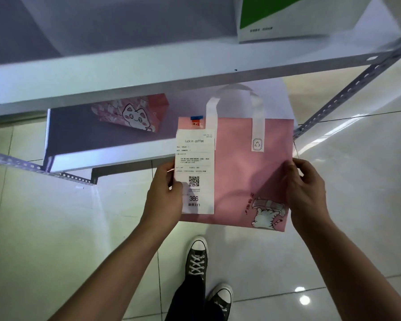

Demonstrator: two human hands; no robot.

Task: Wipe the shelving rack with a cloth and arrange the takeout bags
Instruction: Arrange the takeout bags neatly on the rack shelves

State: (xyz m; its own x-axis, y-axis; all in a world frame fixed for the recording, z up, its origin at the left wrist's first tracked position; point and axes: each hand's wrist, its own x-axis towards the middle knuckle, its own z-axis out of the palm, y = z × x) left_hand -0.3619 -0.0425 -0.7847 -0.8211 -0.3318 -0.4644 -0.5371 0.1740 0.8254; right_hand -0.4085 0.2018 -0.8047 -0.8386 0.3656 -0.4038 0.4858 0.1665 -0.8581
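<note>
Pink takeout bag (245, 172), frame centre, held flat in front of the lower shelf (116, 144); receipt (195, 172) on its left face. Left hand (164, 198) pinches the bag's left edge, right hand (306, 193) pinches the right. Second pink bag (134, 114) lies under the upper shelf (125, 68); green-and-white box (283, 19) upper right. No cloth visible. Arranging looks mid-way; wiping status unclear.
</note>
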